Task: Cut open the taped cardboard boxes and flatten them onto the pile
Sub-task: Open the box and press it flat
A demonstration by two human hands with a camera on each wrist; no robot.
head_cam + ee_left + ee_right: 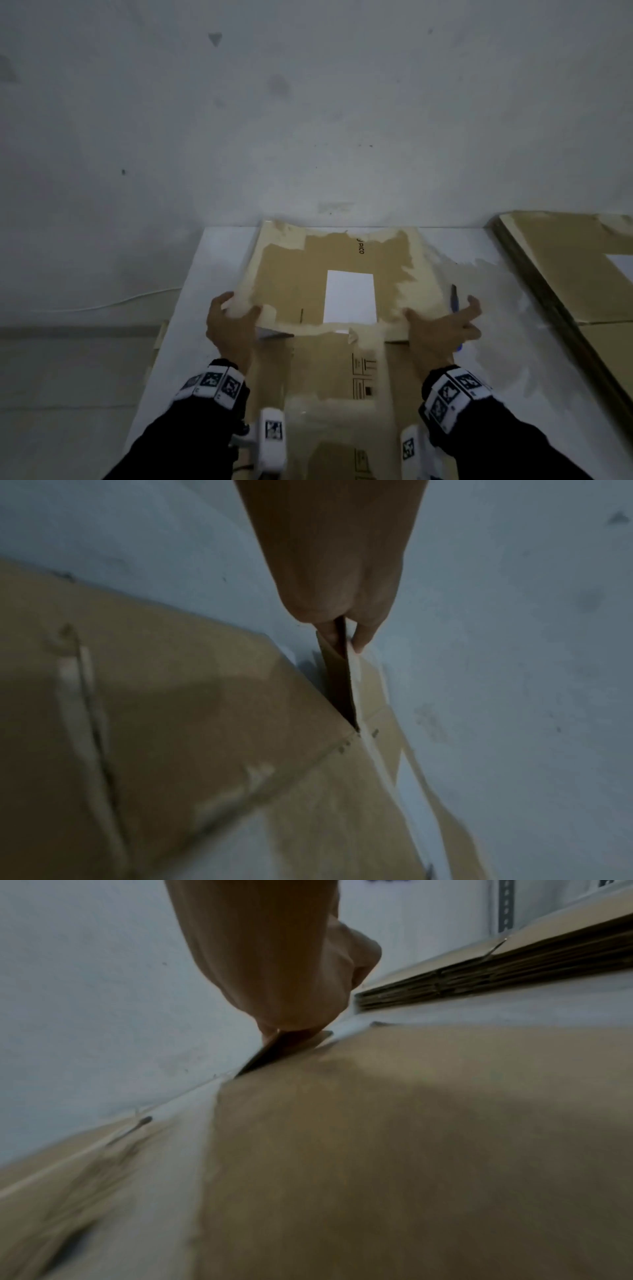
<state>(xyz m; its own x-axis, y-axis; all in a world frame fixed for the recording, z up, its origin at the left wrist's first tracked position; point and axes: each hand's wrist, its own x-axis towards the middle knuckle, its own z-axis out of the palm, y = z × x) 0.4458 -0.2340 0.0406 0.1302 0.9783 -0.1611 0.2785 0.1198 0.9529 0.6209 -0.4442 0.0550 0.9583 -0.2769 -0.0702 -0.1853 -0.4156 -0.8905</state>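
A brown cardboard box (342, 260) with a white label and torn pale tape lies opened out on the white table (212, 274). Its far panel is lifted off the near panel (329, 370). My left hand (229, 318) grips the lifted panel's near left corner, thumb on top. My right hand (442, 325) pinches the near right corner, the other fingers spread. In the left wrist view my left hand (342, 631) pinches the cardboard (171, 696) edge. My right hand (294, 1026) does the same to the cardboard (411, 1123). A blue utility knife (454, 298) lies on the table behind my right hand.
A pile of flattened cardboard (565, 274) lies at the table's right side, its stacked edges showing as the pile (479, 977). A white wall rises right behind the table. The floor drops away on the left, with a thin cable along the wall.
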